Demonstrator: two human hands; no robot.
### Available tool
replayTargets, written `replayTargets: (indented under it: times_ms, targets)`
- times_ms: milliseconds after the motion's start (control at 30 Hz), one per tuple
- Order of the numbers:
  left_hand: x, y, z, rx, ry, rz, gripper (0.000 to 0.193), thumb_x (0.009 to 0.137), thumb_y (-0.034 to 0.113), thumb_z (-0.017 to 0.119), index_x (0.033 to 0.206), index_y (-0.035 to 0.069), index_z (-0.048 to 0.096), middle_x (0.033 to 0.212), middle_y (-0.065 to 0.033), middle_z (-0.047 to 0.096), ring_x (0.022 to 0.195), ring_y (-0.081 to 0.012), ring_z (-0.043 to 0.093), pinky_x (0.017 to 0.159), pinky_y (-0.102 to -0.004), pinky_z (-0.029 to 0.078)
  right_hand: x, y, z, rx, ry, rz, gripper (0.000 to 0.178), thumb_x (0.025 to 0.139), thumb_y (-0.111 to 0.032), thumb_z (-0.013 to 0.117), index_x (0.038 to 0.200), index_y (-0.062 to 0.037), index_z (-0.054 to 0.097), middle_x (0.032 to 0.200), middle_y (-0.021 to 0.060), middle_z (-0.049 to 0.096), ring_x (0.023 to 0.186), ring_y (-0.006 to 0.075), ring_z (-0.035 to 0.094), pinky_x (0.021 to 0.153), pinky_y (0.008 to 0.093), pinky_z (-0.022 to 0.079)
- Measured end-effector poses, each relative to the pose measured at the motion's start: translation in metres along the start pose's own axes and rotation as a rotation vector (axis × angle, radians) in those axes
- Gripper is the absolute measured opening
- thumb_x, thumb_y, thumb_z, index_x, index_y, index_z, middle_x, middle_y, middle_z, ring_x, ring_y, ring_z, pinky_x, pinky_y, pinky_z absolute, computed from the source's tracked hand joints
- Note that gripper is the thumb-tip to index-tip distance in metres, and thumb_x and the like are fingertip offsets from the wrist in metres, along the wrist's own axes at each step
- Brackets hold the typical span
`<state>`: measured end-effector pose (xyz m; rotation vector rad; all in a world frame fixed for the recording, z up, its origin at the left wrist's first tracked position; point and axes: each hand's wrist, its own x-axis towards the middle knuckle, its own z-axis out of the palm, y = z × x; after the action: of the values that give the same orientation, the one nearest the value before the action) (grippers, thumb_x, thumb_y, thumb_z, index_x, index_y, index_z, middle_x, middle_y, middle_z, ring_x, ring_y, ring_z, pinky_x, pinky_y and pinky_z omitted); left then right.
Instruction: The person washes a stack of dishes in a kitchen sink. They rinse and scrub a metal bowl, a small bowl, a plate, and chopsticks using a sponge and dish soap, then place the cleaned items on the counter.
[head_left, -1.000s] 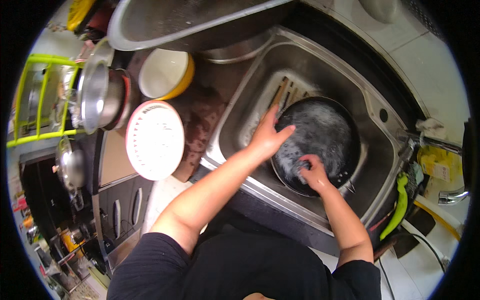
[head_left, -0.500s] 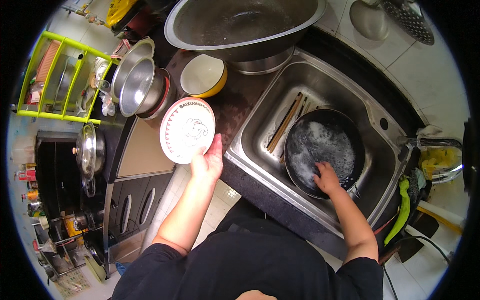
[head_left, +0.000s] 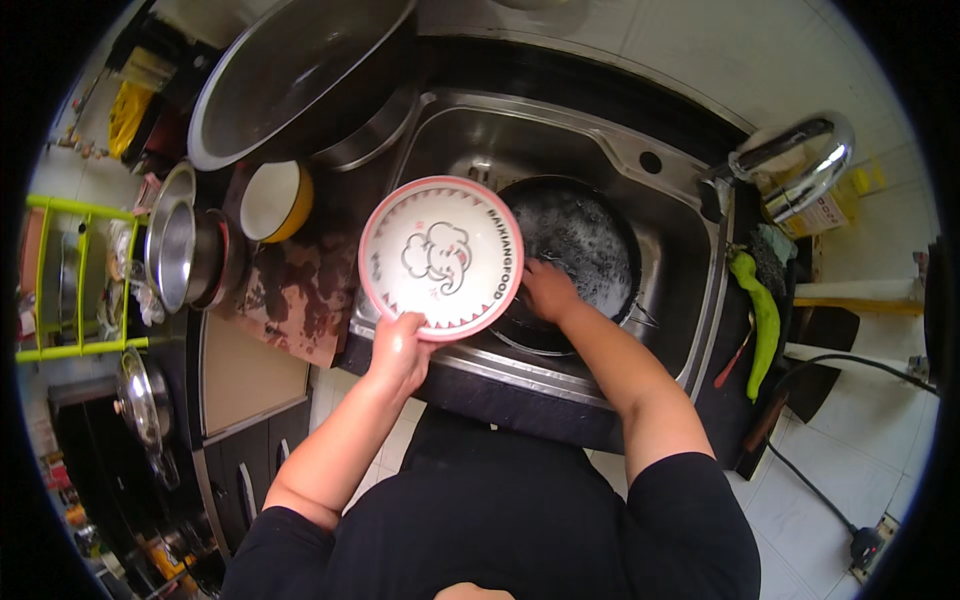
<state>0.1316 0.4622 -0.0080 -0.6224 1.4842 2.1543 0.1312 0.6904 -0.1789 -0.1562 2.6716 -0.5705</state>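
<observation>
A white bowl (head_left: 437, 258) with a pink rim and a cartoon elephant inside is tilted toward me over the sink's left edge. My left hand (head_left: 400, 352) grips it by the lower rim. In the steel sink (head_left: 670, 270) sits a dark round pan (head_left: 590, 225) of sudsy water. My right hand (head_left: 550, 290) is at the pan's near left side, just beside the bowl's rim. Its fingertips are partly covered, so whether they hold anything is unclear. The chopsticks seen in the sink before are hidden behind the bowl.
Left of the sink stand a yellow bowl (head_left: 275, 202), several metal bowls (head_left: 172, 255) and a large grey basin (head_left: 290, 80). A faucet (head_left: 815, 165) rises at the right. A long green pepper (head_left: 762, 325) lies beside the sink, near a black cable (head_left: 815, 480).
The bowl has moved right, from beside the counter to over the sink's edge, its inside now facing me more fully. My right hand has shifted to the pan's left side. The view has turned right.
</observation>
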Motion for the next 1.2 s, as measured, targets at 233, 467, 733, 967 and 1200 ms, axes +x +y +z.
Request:
replayTargets:
  times_ms: [233, 467, 733, 967, 1200]
  targets:
    - [0.097, -0.032, 0.035, 0.465, -0.082, 0.219, 0.051, 0.07, -0.006, 0.034, 0.121, -0.004, 0.037, 0.105, -0.0214, 0.052, 0.09, -0.0308, 0.058, 0.069, -0.0375, 0.051, 0.05, 0.009, 0.039, -0.143, 0.061, -0.038, 0.049, 0.08, -0.016, 0.053, 0.127, -0.0063, 0.043, 0.134, 0.0142, 0.039, 0.121, 0.0292, 0.04, 0.094, 0.0359, 0.039]
    - [0.13, -0.07, 0.047, 0.789, -0.088, 0.227, 0.047, 0.071, -0.004, 0.036, 0.118, -0.002, 0.044, 0.109, -0.0176, 0.054, 0.102, -0.0266, 0.052, 0.085, -0.0321, 0.042, -0.06, 0.029, -0.01, -0.139, 0.005, -0.218, 0.04, 0.077, -0.024, 0.06, 0.115, -0.0127, 0.056, 0.116, 0.0139, 0.053, 0.106, 0.0297, 0.05, 0.086, 0.0388, 0.044]
    - [0.146, -0.113, 0.054, 0.654, -0.186, -0.14, 0.045, 0.074, -0.003, 0.032, 0.118, 0.003, 0.043, 0.1, -0.0171, 0.056, 0.074, -0.0275, 0.062, 0.046, -0.0361, 0.054, -0.167, 0.081, -0.153, 0.311, 0.608, 0.075, 0.023, 0.081, -0.023, 0.057, 0.097, -0.0076, 0.062, 0.092, 0.0128, 0.062, 0.087, 0.0304, 0.059, 0.076, 0.0374, 0.047]
    - [0.134, -0.123, 0.07, 1.298, 0.046, 0.707, 0.058, 0.072, 0.014, 0.066, 0.121, -0.002, 0.041, 0.119, -0.023, 0.047, 0.113, -0.0349, 0.043, 0.098, -0.0374, 0.031, -0.208, 0.153, -0.316, -0.079, 1.61, 0.514, 0.031, 0.081, -0.02, 0.055, 0.107, -0.0027, 0.054, 0.108, 0.0176, 0.054, 0.099, 0.0327, 0.05, 0.088, 0.0369, 0.04]
    - [0.028, -0.085, 0.236, 0.574, -0.899, 0.247, 0.032, 0.09, 0.015, 0.048, 0.12, 0.002, 0.049, 0.119, -0.0112, 0.052, 0.11, -0.0181, 0.049, 0.089, -0.0306, 0.04, -0.2, 0.235, -0.389, 0.62, 1.775, 0.556, 0.054, 0.08, -0.035, 0.057, 0.115, 0.0036, 0.044, 0.108, 0.0156, 0.055, 0.092, 0.0242, 0.054, 0.081, 0.0349, 0.042]
